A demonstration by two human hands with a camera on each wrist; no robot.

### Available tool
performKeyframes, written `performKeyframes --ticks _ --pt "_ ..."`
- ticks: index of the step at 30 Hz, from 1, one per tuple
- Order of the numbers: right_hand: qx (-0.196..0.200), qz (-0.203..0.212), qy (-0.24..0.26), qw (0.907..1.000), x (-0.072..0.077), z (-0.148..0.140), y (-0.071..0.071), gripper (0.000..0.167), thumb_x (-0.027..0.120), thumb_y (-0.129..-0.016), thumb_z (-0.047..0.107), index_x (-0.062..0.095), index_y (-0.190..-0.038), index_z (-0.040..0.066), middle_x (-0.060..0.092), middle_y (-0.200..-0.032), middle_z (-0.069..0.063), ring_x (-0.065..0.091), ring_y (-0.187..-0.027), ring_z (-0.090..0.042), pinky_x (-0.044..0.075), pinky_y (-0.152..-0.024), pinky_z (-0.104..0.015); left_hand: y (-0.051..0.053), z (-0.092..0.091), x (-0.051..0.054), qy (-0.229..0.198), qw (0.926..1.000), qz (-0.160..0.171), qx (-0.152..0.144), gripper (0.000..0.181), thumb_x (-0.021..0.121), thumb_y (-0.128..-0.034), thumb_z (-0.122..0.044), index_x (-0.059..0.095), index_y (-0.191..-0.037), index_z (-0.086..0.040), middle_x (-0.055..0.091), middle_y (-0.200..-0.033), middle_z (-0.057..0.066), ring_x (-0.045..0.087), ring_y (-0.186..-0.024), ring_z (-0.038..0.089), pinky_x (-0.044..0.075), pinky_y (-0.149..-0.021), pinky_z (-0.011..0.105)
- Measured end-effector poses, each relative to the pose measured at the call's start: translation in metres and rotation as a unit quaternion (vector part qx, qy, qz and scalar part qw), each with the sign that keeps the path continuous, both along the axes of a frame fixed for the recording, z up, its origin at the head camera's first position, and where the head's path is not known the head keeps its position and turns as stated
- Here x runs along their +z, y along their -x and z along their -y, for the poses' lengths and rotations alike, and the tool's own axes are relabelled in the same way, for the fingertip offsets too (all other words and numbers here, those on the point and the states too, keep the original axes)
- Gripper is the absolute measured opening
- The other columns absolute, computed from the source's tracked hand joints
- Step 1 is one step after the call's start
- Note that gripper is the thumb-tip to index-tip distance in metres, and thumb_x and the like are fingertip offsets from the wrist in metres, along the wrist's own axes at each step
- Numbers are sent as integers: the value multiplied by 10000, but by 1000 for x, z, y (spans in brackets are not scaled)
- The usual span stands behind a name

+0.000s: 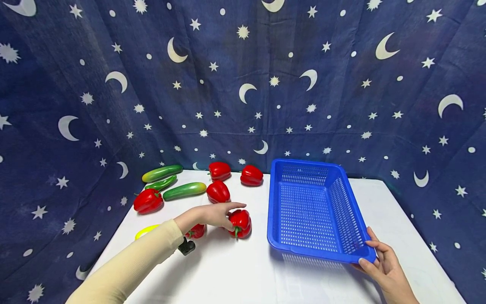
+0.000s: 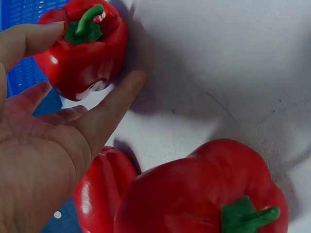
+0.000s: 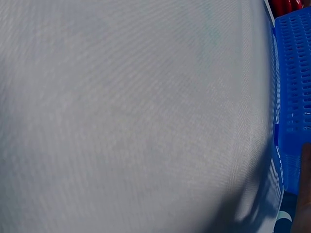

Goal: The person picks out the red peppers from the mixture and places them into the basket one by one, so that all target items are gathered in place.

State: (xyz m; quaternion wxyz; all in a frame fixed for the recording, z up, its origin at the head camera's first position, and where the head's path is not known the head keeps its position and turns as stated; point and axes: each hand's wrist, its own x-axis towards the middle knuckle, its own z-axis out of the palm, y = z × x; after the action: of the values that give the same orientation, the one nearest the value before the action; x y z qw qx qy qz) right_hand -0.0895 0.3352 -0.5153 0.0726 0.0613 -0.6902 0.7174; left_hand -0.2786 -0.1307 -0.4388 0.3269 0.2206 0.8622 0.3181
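My left hand [image 1: 216, 214] reaches over a red bell pepper [image 1: 244, 221] in the middle of the table. In the left wrist view the thumb lies by the green stem of that bell pepper [image 2: 104, 60], and the other fingers stand spread and fairly straight beside it. Whether they touch it is unclear. My right hand [image 1: 389, 270] grips the near right corner of a blue plastic basket [image 1: 271, 198], thumb over the rim and other fingers at the side and below. The right wrist view catches only an edge of the basket [image 3: 297, 87] and of the hand.
More red bell peppers [image 1: 218, 192] lie around the left hand and behind it. Two cucumbers [image 1: 184, 191] and a green chili pepper [image 1: 161, 183] lie at the back left. Something yellow [image 1: 146, 231] is partly hidden by the left sleeve. A starry blue curtain [image 1: 243, 84] hangs behind the table.
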Motion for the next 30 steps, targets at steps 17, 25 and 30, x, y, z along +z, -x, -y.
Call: performKeyframes --ticks 17,25,30 --pt "212 -370 78 9991 -1 2 -2 463 452 -1013 -145 332 -1404 72 25 -1721 -6 424 -1318 101 542 -915 -242 0 -2 -8 -229 9976 534 386 770 821 -847 -129 499 -1522 -311 487 -1399 53 463 -1255 304 549 -910 418" --pt "180 -342 23 9992 2 2 -3 452 461 -1016 -131 344 -1403 71 31 -1721 -18 414 -1328 93 537 -925 -232 1 -3 -10 -341 9967 590 451 758 825 -845 -119 512 -1513 -292 485 -1395 73 474 -1239 316 583 -857 393" --pt "138 -343 34 9993 1 2 -3 460 466 -1011 -137 343 -1405 67 43 -1720 -29 422 -1336 73 538 -923 -228 2 -4 -11 -306 9974 501 406 760 836 -848 -174 502 -1519 -296 490 -1395 71 482 -1238 307 575 -870 390"
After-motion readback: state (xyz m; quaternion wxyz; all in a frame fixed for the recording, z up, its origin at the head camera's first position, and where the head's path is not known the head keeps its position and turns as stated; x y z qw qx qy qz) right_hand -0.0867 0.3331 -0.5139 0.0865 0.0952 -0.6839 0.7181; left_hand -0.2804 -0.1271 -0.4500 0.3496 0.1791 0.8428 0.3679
